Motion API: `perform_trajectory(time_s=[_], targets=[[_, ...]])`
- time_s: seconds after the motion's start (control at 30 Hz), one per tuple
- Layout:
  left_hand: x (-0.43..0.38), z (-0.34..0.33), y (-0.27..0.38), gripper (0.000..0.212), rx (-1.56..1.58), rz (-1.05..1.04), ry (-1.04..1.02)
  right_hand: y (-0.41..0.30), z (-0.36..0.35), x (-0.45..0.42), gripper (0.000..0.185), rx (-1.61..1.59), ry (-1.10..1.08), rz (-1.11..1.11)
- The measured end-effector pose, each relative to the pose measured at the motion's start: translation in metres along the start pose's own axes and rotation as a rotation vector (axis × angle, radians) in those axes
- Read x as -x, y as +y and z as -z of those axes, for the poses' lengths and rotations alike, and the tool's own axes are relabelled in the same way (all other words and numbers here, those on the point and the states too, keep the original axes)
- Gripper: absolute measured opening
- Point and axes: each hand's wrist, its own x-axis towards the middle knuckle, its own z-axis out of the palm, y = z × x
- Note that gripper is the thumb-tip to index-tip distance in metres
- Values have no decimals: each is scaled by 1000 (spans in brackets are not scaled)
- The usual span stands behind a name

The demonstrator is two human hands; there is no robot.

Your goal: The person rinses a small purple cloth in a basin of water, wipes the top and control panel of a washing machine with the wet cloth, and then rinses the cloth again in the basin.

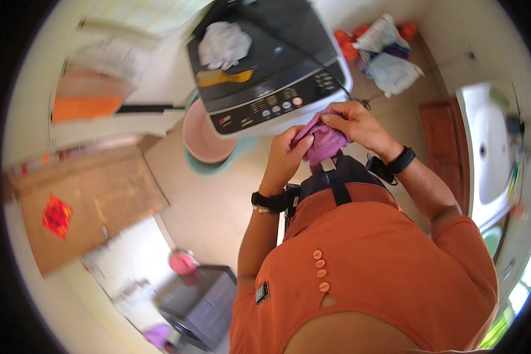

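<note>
A bunched purple cloth (325,140) is held between both hands in front of the waist. My left hand (290,152) grips its left edge, with the thumb on top. The upper right part of the cloth is pinched between thumb and fingers of my right hand (352,124). Just beyond the hands stands a top-loading washing machine (274,66) with a dark lid and a button panel. On its lid lie a crumpled white cloth (223,45) and a yellow strip-like item (225,77), whose kind I cannot tell.
Nested pink (208,132) and teal basins stand on the floor left of the machine. Plastic bags (391,73) lie on the floor to its right. A white washbasin (491,150) is at the right wall, a wooden door (93,203) at left, and a dark bin-like container (201,301) at lower left.
</note>
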Motion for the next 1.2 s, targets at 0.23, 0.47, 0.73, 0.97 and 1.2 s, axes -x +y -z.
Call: perform_trajectory(time_s=[0.23,0.47,0.73,0.97,1.2], targets=[[31,-67,-32,22,-371,-114,-382,83,4,157,20,640,410,252],[115,-143,-63,14,-327,-297,-782,135,-86,325,21,404,738,101],[213,-222,-93,30,-399,-681,-982,133,-161,505,22,196,973,-237],[264,-343,-68,14,-360,-511,-1180,139,-152,658,20,137,1113,-289],[303,-536,-26,17,-132,-731,-1087,137,-62,815,20,456,1460,-16]])
